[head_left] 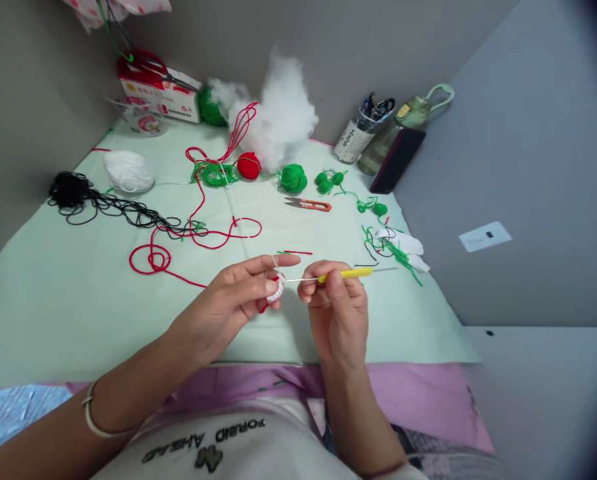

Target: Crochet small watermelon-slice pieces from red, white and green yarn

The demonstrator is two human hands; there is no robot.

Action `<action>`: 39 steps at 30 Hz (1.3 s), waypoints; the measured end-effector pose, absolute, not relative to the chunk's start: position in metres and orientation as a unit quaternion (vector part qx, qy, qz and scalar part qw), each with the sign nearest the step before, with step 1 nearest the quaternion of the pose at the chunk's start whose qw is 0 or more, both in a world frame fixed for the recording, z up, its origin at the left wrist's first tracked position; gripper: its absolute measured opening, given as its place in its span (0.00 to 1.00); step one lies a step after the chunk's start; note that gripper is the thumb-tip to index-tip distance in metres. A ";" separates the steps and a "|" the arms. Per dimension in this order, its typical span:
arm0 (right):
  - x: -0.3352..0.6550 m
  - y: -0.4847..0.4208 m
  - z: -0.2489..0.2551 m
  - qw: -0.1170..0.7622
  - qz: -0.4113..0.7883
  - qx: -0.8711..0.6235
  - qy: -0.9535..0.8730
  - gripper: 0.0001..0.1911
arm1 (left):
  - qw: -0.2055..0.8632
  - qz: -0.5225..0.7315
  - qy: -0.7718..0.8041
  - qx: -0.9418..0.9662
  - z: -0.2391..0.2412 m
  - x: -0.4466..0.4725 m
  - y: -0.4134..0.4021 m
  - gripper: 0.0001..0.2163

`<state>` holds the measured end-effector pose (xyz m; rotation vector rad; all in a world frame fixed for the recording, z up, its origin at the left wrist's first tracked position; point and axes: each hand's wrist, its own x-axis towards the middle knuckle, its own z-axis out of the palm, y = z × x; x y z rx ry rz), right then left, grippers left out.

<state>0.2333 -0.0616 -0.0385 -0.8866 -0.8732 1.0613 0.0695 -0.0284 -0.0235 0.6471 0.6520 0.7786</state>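
My left hand (pixel 238 297) pinches a small white and red crocheted piece (pixel 276 288), with white yarn looped over the raised forefinger. My right hand (pixel 335 303) grips a yellow-handled crochet hook (pixel 345 274), its metal tip pointing left into the piece. Red yarn (pixel 198 233) trails from the work across the pale green cloth (pixel 78 293) to a red ball (pixel 249 165).
Orange thread snips (pixel 308 204) lie beyond the hands. Green yarn balls (pixel 293 178), white stuffing (pixel 278 113), a white yarn ball (pixel 128 170) and tangled black yarn (pixel 73 190) sit further back. A pen jar (pixel 355 137), a bottle (pixel 403 127) and a phone (pixel 397 160) stand at the right corner.
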 end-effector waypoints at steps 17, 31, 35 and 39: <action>0.234 -0.057 -0.042 0.664 0.437 -0.394 -0.461 0.10 | 0.720 0.389 0.393 0.419 -0.023 0.068 -0.034 0.17; 0.239 -0.073 -0.036 0.596 0.206 -0.410 -0.659 0.12 | 0.693 0.418 0.408 0.423 -0.019 0.068 -0.036 0.15; 0.235 -0.076 -0.044 0.522 0.045 -0.431 -0.734 0.17 | 0.689 0.450 0.400 0.403 -0.021 0.071 -0.037 0.20; 0.231 -0.076 -0.050 0.487 -0.042 -0.460 -0.742 0.22 | 0.773 0.413 0.350 0.330 -0.027 0.070 -0.034 0.23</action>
